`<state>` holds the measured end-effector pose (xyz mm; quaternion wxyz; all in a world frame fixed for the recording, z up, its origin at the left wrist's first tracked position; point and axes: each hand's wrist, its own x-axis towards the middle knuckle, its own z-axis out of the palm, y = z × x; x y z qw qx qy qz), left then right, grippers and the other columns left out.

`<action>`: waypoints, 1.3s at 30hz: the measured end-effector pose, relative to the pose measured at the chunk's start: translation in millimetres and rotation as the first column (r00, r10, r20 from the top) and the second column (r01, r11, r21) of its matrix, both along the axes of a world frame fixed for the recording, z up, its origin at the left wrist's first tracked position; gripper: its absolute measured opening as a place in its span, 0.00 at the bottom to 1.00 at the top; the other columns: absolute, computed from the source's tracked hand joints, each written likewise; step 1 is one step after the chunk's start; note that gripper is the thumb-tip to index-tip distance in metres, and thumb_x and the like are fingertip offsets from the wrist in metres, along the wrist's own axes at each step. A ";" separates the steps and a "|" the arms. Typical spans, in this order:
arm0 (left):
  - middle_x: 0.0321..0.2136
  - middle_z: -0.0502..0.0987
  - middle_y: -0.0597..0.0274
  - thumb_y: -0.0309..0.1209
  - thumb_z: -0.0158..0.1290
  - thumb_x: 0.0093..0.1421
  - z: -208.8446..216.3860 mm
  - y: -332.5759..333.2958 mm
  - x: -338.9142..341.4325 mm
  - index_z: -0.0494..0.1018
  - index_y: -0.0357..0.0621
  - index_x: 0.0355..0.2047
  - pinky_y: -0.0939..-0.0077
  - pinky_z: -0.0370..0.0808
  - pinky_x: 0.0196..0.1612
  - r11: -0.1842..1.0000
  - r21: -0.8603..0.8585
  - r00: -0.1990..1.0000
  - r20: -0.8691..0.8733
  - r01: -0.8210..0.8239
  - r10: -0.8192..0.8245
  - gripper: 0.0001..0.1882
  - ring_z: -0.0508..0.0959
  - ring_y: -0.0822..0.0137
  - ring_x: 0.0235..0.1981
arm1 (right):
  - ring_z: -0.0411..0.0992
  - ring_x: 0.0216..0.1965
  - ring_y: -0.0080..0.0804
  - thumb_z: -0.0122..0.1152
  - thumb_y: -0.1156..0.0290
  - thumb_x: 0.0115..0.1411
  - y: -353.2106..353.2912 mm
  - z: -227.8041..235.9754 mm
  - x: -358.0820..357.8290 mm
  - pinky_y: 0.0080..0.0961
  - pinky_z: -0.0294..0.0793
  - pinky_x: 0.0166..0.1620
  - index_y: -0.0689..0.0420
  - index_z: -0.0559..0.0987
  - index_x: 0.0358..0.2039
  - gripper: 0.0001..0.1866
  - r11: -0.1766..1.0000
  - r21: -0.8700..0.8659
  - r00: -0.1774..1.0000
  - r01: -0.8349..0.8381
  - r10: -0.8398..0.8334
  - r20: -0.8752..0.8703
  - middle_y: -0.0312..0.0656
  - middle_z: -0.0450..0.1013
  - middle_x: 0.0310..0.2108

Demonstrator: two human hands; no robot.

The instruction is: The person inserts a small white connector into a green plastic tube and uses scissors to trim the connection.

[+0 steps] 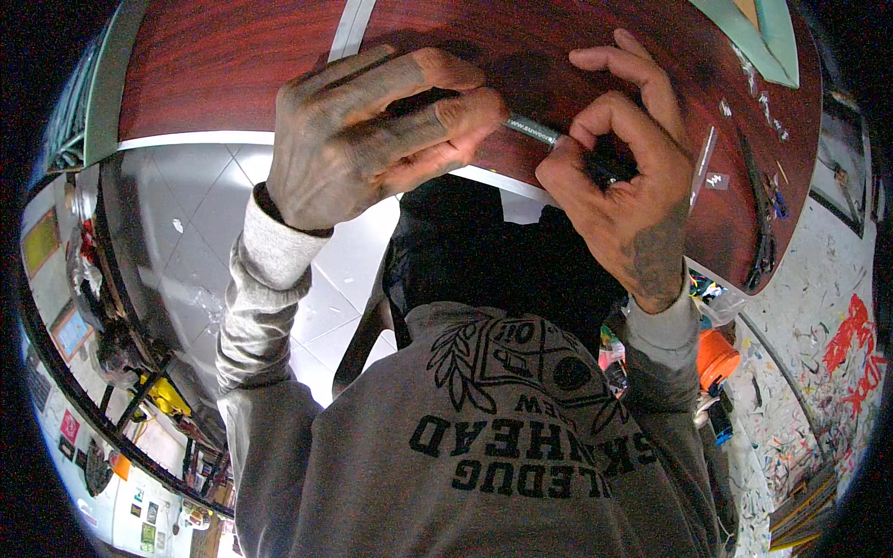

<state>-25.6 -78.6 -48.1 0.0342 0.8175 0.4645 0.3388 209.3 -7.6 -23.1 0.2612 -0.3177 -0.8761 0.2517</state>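
A narrow dark grey strip with pale print (pixel 534 129) spans the gap between my two hands, just above the near edge of a dark red wood-grain table (pixel 233 65). My left hand (pixel 386 130) is closed, its fingertips pinching the strip's left end and hiding it. My right hand (pixel 633 153) grips the other end between thumb and index finger, which curl into a ring; its remaining fingers stretch away from the pinch. Whether the strip is flat or round I cannot tell. Both forearms wear grey sleeves.
Black-handled scissors (pixel 765 219) lie near the table's right edge, beside a thin pale strip (pixel 704 153) and small clear scraps (pixel 716 180). A pale green-edged panel (pixel 777 46) occupies the far right corner. Below the table at right is an orange container (pixel 717 359).
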 end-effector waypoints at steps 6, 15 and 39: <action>0.38 0.82 0.61 0.31 0.68 0.45 -1.7 0.8 3.2 0.83 0.47 0.38 0.67 0.82 0.38 1.000 0.017 0.999 -0.038 0.020 -0.019 0.17 0.83 0.58 0.38 | 0.65 0.64 0.52 0.65 0.81 0.41 0.6 -1.9 3.2 0.46 0.61 0.66 0.58 0.73 0.22 0.09 1.000 -0.018 1.000 0.004 -0.004 0.001 0.47 0.74 0.53; 0.38 0.82 0.62 0.28 0.69 0.44 -1.3 1.0 3.5 0.83 0.47 0.38 0.67 0.82 0.38 1.000 -0.013 1.000 0.000 0.008 -0.008 0.17 0.83 0.57 0.38 | 0.64 0.65 0.52 0.64 0.82 0.40 -0.9 -3.5 1.5 0.45 0.62 0.65 0.59 0.73 0.22 0.09 1.000 -0.019 1.000 0.014 -0.015 -0.020 0.47 0.73 0.53; 0.36 0.82 0.64 0.27 0.70 0.42 -1.7 2.0 2.9 0.84 0.49 0.35 0.68 0.82 0.37 1.000 0.000 1.000 0.018 -0.008 0.008 0.16 0.83 0.60 0.37 | 0.69 0.60 0.47 0.63 0.82 0.43 3.9 14.1 0.0 0.50 0.58 0.68 0.59 0.73 0.23 0.08 0.991 -0.079 0.993 -0.111 0.107 -0.058 0.51 0.73 0.52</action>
